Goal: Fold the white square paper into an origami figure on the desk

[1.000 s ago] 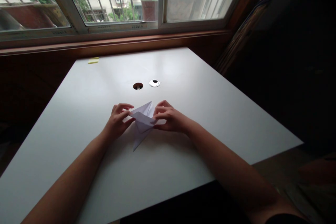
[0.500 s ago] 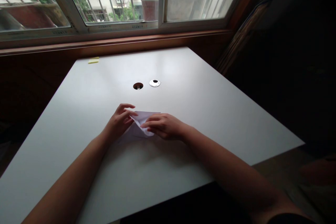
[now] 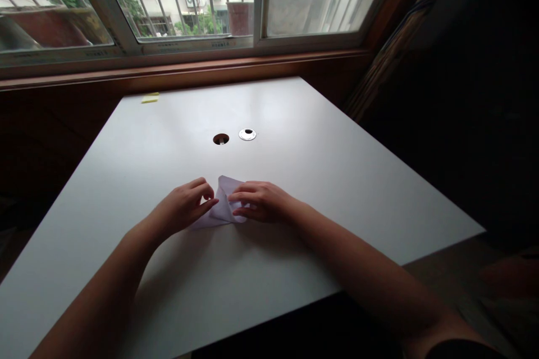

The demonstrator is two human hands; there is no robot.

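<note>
A piece of pale lilac-white paper, partly folded, lies on the white table. One folded flap stands up at its far side, and a flat corner stretches left toward me. At the paper's left edge is my left hand, its fingers curled and the thumb and forefinger close together in a pinch. Whether paper lies between those tips is hard to see. My right hand grips the right part of the paper with bent fingers and thumb, hiding that side.
Farther back, the table has a round cable hole, with a silvery-white ring cover beside it. Yellow sticky notes lie near the far left edge. Behind the table is a barred window above a wooden sill.
My left hand has drawn back slightly left and lower, its raised fingers now curled in. The paper's flap has shifted and stands up more. My right hand stays nearly in place.
</note>
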